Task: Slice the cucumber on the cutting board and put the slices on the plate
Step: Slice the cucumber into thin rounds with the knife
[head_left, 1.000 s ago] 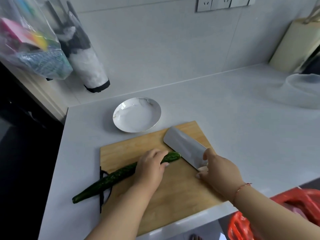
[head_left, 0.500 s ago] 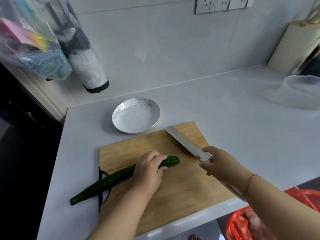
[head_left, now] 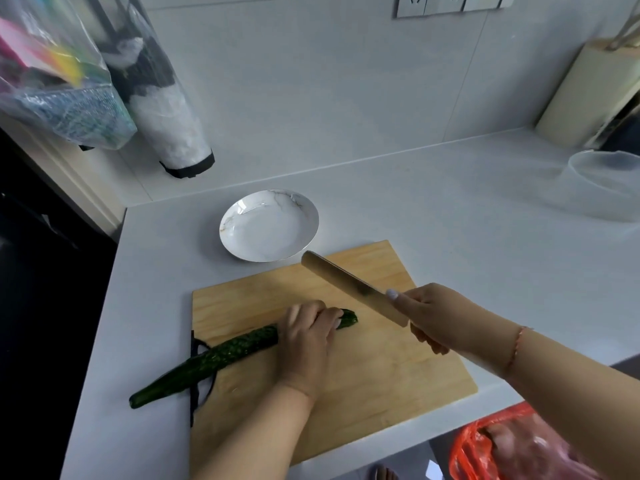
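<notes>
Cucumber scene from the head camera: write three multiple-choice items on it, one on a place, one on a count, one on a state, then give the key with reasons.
1. Where does the plate sit?
A. On the counter beyond the cutting board
B. On the cutting board
C. Under the cucumber

2. How many slices lie on the plate?
A. Three
B. None
C. One

3. What is the state of the knife?
A. Lying flat on the board
B. Stuck in the cucumber
C. Held raised above the board in the right hand

Key: A, the plate rests on the white counter just past the board's far edge. B, the plate is bare and the cucumber is still whole. C, the right hand grips the handle with the blade clear of the cucumber, while the left hand presses the cucumber down.
</notes>
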`<move>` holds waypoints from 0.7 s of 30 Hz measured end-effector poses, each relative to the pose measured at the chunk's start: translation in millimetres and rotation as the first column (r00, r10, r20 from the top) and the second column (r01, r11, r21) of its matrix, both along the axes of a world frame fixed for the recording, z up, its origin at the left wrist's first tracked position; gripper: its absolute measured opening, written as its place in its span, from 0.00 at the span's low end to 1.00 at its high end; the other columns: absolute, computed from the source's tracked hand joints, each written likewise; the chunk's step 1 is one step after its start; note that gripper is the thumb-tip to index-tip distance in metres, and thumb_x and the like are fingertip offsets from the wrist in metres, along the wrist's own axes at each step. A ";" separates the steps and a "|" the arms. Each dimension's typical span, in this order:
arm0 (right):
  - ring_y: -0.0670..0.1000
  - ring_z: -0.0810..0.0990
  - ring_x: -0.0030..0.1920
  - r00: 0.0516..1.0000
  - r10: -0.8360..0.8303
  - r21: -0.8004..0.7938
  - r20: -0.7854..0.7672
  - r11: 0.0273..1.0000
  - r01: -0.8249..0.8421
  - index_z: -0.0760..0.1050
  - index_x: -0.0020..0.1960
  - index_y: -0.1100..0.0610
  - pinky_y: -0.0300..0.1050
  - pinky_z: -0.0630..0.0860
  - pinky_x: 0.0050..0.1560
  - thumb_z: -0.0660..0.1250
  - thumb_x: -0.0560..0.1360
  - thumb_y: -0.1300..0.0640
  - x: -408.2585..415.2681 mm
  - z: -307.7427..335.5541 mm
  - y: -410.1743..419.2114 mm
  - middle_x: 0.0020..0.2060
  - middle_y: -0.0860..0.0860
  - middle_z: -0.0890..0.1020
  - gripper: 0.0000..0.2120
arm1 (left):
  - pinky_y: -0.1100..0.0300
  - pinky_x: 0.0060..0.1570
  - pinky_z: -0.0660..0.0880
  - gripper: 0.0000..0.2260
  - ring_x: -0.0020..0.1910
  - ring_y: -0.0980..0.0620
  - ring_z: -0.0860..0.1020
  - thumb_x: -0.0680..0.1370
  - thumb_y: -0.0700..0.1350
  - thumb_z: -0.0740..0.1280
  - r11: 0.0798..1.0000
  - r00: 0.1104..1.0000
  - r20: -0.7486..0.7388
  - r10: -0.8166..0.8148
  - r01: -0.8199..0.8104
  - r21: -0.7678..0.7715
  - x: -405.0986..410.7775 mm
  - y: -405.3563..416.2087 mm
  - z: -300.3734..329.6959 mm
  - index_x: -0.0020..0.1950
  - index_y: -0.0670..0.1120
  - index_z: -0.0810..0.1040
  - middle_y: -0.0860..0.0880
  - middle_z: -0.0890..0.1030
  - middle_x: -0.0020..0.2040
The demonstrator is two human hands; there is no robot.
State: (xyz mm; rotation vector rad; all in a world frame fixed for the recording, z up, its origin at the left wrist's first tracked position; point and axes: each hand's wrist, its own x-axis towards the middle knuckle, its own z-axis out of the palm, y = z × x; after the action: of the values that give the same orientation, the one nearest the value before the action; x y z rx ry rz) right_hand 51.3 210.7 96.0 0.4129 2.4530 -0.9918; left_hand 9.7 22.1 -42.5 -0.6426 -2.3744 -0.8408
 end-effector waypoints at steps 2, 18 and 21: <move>0.49 0.72 0.23 1.000 0.017 -0.010 0.022 1.000 -0.017 0.77 0.46 0.59 0.40 0.74 0.31 0.52 0.78 0.38 0.4 5.4 -0.1 0.26 0.50 0.75 0.27 | 0.56 0.42 0.68 0.07 0.41 0.49 0.70 0.76 0.46 0.64 0.999 1.000 -0.014 0.012 -0.012 -0.030 -0.2 -0.2 -0.1 0.45 0.50 0.81 0.52 0.78 0.42; 0.48 0.71 0.22 0.980 0.127 0.048 0.155 0.990 -0.136 0.75 0.44 0.54 0.42 0.76 0.35 0.51 0.78 0.38 0.0 15.8 0.1 0.27 0.51 0.75 0.23 | 0.56 0.43 0.68 0.07 0.44 0.49 0.70 0.74 0.47 0.64 0.993 0.999 -0.018 0.040 -0.042 -0.115 -1.4 1.3 3.1 0.47 0.52 0.81 0.52 0.79 0.45; 0.47 0.71 0.21 0.975 0.140 0.058 0.174 0.987 -0.152 0.76 0.50 0.57 0.45 0.79 0.40 0.50 0.79 0.39 -3.4 18.1 -1.3 0.25 0.50 0.74 0.25 | 0.56 0.43 0.68 0.06 0.44 0.49 0.70 0.75 0.47 0.64 0.993 0.999 -0.016 0.037 -0.039 -0.115 -1.3 1.3 4.0 0.47 0.52 0.81 0.53 0.79 0.45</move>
State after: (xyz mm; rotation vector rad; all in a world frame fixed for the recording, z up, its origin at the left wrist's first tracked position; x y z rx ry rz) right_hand 47.9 209.4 114.1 0.3202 2.3323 -0.7772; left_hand 8.4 23.5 -38.6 -0.6445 -2.4284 -0.6850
